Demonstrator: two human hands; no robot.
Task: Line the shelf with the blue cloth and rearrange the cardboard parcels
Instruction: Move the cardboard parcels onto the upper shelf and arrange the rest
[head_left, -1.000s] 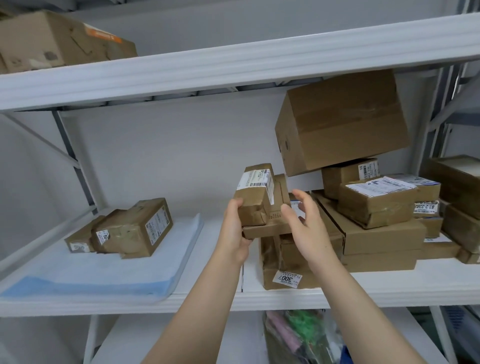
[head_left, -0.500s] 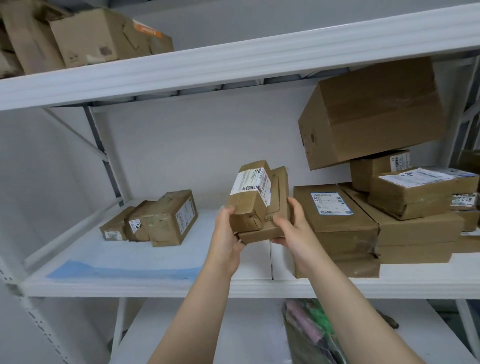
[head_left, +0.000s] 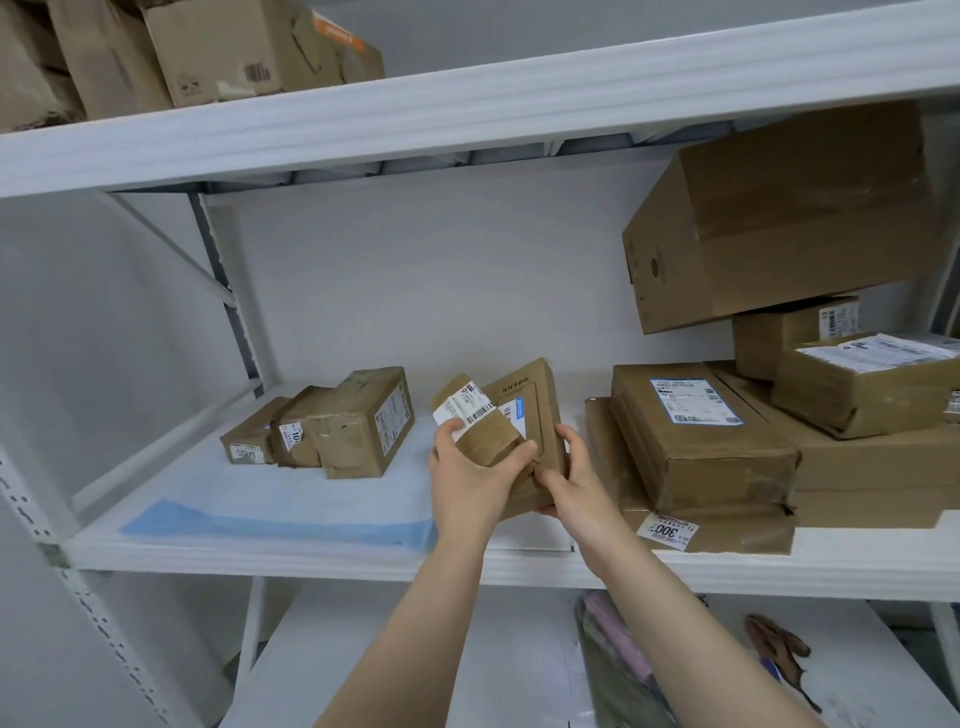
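— Since both hands were over at the pile a second ago, where are they now?

— Further left and lower. The left hand (head_left: 470, 483) has its grip clamped on a small labelled parcel (head_left: 475, 423). The right hand (head_left: 579, 491) has its grip clamped on the flat parcel (head_left: 537, 415) behind it. Both parcels are tilted, held just above the shelf (head_left: 311, 560), near the right edge of the blue cloth (head_left: 270, 512).

— And the cloth?

— It is spread over the left part of the shelf, with three parcels (head_left: 332, 428) already on it in a row. The pile (head_left: 701, 447) on the right sits on bare shelf, with a large box (head_left: 779, 218) tilted on top.

— So what does the move mean?

— Probably these two are next to join the row. The pile has yet to be shifted.
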